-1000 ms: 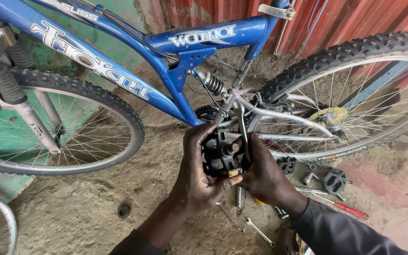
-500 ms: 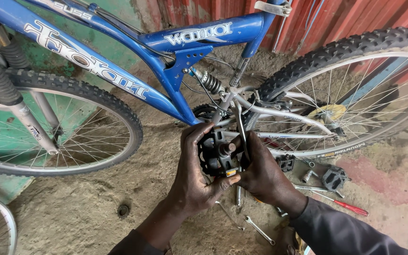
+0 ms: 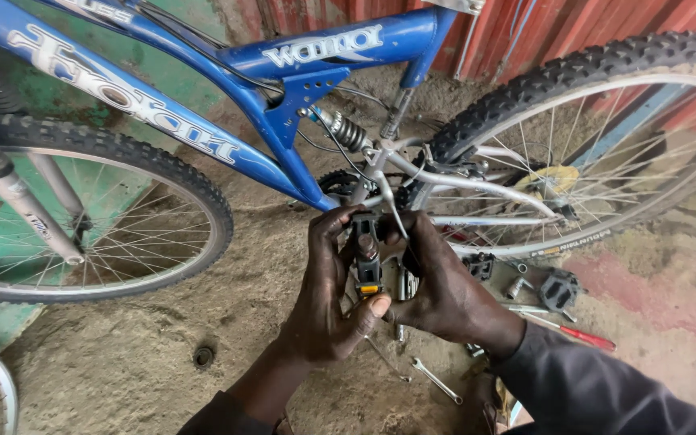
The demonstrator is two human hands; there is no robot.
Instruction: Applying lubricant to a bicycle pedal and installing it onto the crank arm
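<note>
Head view: we look down at both our hands by the blue bicycle frame (image 3: pixel 283 105).
Left hand (image 3: pixel 324 310): our grip is closed around the black pedal (image 3: pixel 366 258), thumb under its orange reflector end.
Right hand (image 3: pixel 445 294): cups the pedal's other side, fingers curled against it.
Pedal: upright between our palms, just below the crank area, between the wheels.
Ground: loose pedal (image 3: pixel 561 290), red-handled screwdriver (image 3: pixel 577 332), wrench (image 3: pixel 437 381).

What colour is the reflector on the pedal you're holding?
Orange-yellow, on the black pedal; head view shows it.
</note>
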